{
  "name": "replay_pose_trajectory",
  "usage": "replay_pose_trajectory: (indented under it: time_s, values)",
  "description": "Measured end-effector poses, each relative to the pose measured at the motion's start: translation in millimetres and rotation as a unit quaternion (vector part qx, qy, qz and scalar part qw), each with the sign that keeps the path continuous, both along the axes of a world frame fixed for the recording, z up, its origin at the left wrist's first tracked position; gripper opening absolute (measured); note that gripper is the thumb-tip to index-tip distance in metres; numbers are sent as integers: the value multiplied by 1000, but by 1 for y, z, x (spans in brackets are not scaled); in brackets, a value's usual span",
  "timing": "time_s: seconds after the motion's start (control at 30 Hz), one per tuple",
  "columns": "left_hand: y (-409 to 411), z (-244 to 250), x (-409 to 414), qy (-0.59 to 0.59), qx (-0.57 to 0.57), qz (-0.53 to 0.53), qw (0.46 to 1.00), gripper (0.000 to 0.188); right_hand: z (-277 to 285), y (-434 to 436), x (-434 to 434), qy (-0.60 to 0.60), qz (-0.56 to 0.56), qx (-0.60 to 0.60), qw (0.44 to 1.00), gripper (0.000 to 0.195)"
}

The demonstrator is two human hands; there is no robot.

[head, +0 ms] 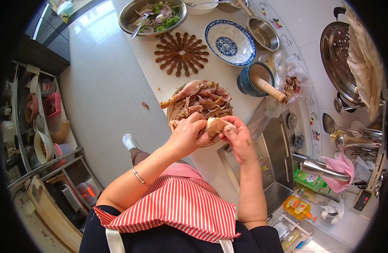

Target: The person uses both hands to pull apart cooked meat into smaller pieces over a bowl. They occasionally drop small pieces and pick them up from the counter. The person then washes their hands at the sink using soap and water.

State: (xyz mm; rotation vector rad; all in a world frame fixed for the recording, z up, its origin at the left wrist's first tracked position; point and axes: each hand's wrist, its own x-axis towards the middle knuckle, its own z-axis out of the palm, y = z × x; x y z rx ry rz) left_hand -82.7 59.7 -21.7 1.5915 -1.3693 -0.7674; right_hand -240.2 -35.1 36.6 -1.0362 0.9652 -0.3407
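Between my two hands is a pale piece of cooked poultry (215, 125), raised over the near rim of a round dish (170, 110). My left hand (191, 131) grips its left end with curled fingers. At the other end, my right hand (240, 137) pinches it between thumb and fingers. Heaped in the dish are cooked meat pieces (206, 98), with a drumstick (187, 91) lying on top at the far left. The fingertips of my left hand are partly hidden behind the piece.
A wooden trivet (181, 54), a blue-and-white bowl (230, 42) and a mortar with a wooden pestle (257, 79) stand beyond the dish. A steel bowl of vegetables (153, 17) is farther back. The sink (271, 158) lies right, a faucet (323, 169) over it. A scrap (145, 105) is on the floor.
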Motion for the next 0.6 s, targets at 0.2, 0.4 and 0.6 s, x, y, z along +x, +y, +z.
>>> replay_pose_trajectory:
  time_s: [0.2, 0.4, 0.6]
  values:
    - [-2, 10, -4, 72, 23, 28, 997, 35, -9, 9, 11, 22, 78, -121, 989, 27]
    - [-1, 5, -1, 33, -2, 28, 999, 37, -2, 8, 18, 125, 146, -220, 956, 26]
    - [-2, 12, -2, 28, -18, 2, 999, 34, -3, 8, 12, 106, 134, -224, 960, 24]
